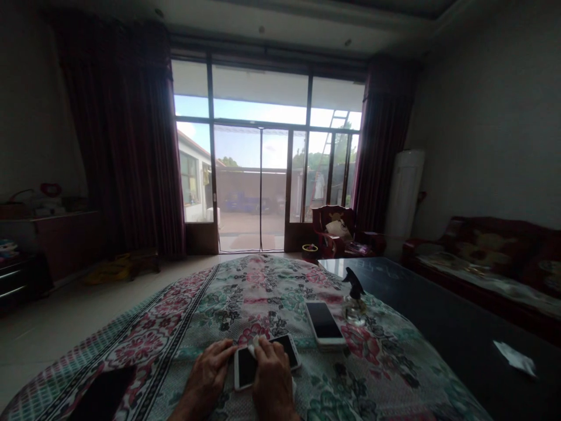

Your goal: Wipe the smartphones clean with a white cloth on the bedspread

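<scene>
A white-framed smartphone (245, 371) with a dark screen lies sideways on the flowered tablecloth (193, 327) in front of me. My left hand (213, 365) rests at its left end, fingers bent against the upper left corner. Over the middle of the screen is my right hand (272, 368), pinching a white wipe (253, 346) pressed to the glass. That hand hides the phone's centre. To the right lies another white smartphone (325, 323), apart from both hands. Behind it stands a clear spray bottle (354, 310) with a black trigger head.
A dark flat object (105, 392) lies at the cloth's left. On the dark tabletop (421, 316) at right is a crumpled white tissue (515, 358). Beyond stand a wooden armchair (326, 225), a sofa (482, 245) and a glass door (239, 193).
</scene>
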Available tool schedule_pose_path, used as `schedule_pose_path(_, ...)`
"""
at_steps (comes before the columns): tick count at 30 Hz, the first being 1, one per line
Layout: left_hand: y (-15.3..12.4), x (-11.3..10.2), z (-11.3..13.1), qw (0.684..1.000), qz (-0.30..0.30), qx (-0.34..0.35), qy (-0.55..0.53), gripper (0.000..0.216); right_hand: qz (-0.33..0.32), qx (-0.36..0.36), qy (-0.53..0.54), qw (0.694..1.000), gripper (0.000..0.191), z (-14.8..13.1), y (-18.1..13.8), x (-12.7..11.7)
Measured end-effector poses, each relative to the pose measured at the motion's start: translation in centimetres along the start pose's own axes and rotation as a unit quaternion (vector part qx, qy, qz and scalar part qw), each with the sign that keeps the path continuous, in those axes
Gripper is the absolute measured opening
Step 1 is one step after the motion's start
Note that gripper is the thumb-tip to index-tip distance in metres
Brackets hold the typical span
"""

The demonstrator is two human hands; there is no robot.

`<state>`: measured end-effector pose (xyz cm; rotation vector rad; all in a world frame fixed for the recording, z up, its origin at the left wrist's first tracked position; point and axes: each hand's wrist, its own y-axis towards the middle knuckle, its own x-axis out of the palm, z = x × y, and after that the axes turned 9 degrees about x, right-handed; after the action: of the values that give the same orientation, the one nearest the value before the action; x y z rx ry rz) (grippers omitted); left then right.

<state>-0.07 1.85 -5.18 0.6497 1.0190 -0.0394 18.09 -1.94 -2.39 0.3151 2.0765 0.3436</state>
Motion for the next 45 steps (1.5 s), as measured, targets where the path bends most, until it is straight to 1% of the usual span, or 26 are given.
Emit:
schedule_pose_path(3,-0.1,-0.3,0.3,1.000,-0.011,-0.006,-0.002,0.041,0.014,0.038,-0.023,0.999,0.047,1.1,0.7,-1.4)
schedule_pose_path(6,-0.1,-0.9,0.6,0.999,-0.047,-0.014,-0.008,0.043,0.029,0.057,-0.043,0.997,0.047,2.0,1.2,-2.3)
schedule_pose_path(9,-0.2,-1.6,0.8,0.997,-0.074,-0.010,-0.011,0.048,0.040,0.063,-0.056,0.996,0.046,2.5,1.4,-2.6)
schedule_pose_path(12,-0.2,-2.1,1.1,0.995,-0.099,-0.002,-0.015,0.058,0.037,0.055,-0.057,0.996,0.047,2.5,1.2,-2.3)
schedule_pose_path(17,0.0,-3.0,2.2,0.991,-0.128,-0.033,-0.016,0.065,-0.011,0.034,-0.030,0.999,0.049,1.2,0.2,-1.2)
schedule_pose_path(21,0.2,-3.4,2.9,0.990,-0.137,-0.044,-0.008,0.067,-0.061,0.004,0.013,0.998,0.043,-0.3,-0.5,-0.6)
schedule_pose_path(24,0.2,-3.0,2.6,0.990,-0.130,-0.049,-0.006,0.066,-0.095,-0.029,0.038,0.994,0.040,-1.1,-0.9,-0.5)
schedule_pose_path(27,0.1,-2.4,2.0,0.992,-0.121,-0.044,-0.009,0.066,-0.115,-0.060,0.053,0.990,0.042,-1.5,-1.1,-0.5)
schedule_pose_path(30,0.1,-2.2,1.8,0.991,-0.126,-0.041,-0.007,0.067,-0.102,-0.054,0.052,0.992,0.040,-1.2,-0.8,-0.7)
schedule_pose_path(33,0.2,-2.7,2.3,0.989,-0.141,-0.046,0.004,0.069,-0.062,-0.003,0.024,0.998,0.040,-0.4,-0.2,-1.0)
schedule_pose_path(37,0.4,-3.3,3.2,0.984,-0.168,-0.049,0.016,0.080,-0.020,0.053,-0.024,0.998,0.046,1.0,0.6,-1.9)
schedule_pose_path(41,0.3,-3.1,3.4,0.986,-0.159,-0.049,0.022,0.078,-0.001,0.085,-0.056,0.995,0.046,2.1,1.2,-2.9)
schedule_pose_path(45,0.1,-2.6,3.0,0.989,-0.142,-0.039,0.018,0.075,0.009,0.082,-0.062,0.995,0.047,2.4,1.2,-2.9)
